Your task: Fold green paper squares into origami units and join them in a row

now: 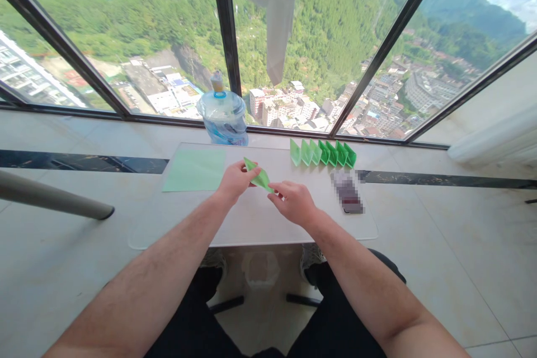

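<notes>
Between my two hands, above the middle of the low white table (pixel 251 224), is a piece of folded green paper (pixel 260 178). My left hand (pixel 238 180) is closed on its upper left end, with the thumb across it. The fingers of my right hand (pixel 290 199) pinch its lower right corner. Flat sheets of light green paper (pixel 195 170) lie on the table to the left of my left hand. Beyond my right hand, a row of several folded green paper pieces (pixel 322 152) stands along the far edge, paler at its left end and darker at its right.
A phone (pixel 347 192), blurred out, lies at the table's right side. Behind the table, a large clear water jug (pixel 224 117) stands by the window. A grey pole (pixel 54 196) reaches in from the left above the tiled floor. White cloth (pixel 279 17) hangs before the glass.
</notes>
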Demonstrator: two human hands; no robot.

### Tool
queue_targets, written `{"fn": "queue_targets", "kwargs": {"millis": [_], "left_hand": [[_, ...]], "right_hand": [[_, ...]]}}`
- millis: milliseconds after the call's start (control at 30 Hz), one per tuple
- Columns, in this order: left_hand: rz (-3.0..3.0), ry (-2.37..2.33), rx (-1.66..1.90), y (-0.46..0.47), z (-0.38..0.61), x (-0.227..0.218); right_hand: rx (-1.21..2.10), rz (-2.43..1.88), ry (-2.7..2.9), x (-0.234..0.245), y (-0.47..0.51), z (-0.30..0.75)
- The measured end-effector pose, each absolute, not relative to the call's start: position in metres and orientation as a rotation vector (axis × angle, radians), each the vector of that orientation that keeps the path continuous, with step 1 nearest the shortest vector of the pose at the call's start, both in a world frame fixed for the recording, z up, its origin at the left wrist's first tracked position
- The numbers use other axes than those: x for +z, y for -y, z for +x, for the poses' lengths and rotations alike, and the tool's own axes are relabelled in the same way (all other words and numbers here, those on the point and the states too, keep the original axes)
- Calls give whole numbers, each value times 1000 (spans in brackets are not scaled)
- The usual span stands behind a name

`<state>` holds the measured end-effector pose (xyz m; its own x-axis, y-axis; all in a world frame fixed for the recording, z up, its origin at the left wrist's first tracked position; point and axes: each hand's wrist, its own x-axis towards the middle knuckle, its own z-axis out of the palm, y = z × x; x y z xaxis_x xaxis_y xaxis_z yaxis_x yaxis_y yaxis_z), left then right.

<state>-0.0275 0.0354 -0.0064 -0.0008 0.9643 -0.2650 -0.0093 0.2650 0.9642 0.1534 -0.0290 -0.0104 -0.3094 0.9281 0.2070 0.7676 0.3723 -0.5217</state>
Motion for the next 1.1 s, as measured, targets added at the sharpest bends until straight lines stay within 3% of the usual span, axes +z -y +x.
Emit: {"fn": "queue_targets", "kwargs": {"millis": [533,900,1100], "left_hand": [[952,-1194,918,-34,-27,-3],[858,-1194,929,-38,-25,2],[941,-1349,893,-46,-20,-10]], "right_hand": [[470,-1485,2071,-14,28,150],[253,-1522,2158,-17,28,147],[86,-1790,2011,-17,-3,158]]}}
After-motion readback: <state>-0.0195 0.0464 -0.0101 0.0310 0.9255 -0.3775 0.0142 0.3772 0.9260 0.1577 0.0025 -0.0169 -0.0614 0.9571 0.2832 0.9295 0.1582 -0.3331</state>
